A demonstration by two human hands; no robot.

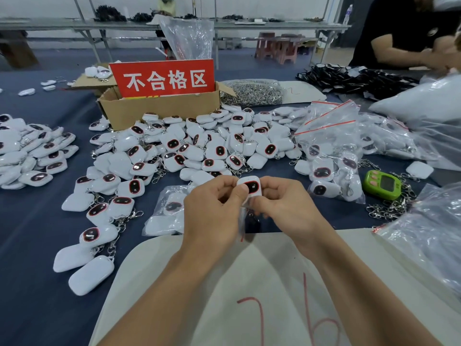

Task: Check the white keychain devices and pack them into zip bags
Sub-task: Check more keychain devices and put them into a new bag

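Pinched between both our hands is one white keychain device, dark red-ringed face up; left hand grips its left edge w/ thumb and fingertips, right hand clamps the right edge and lower corner. A thin clear zip bag hangs under the device between the hands, hard to make out; can't tell if the device is partly inside it. Below our wrists lies a cream sheet w/ red handwritten marks, on the dark blue table. Just left of our left hand sits a filled bag of devices, flat on the table. Further left, loose devices w/ metal clips trail toward the near edge. Right of us, a green timer lies next to a heap of loose clips, and more clear bags w/ red zip strips hold packed devices. Behind the hands, a big pile of devices spreads across the table centre; a 2nd pile sits at far left. Beyond that, a cardboard box carries a red sign w/ white characters, and a bag of metal rings lies beside it. At far right another person's arm works over black items.
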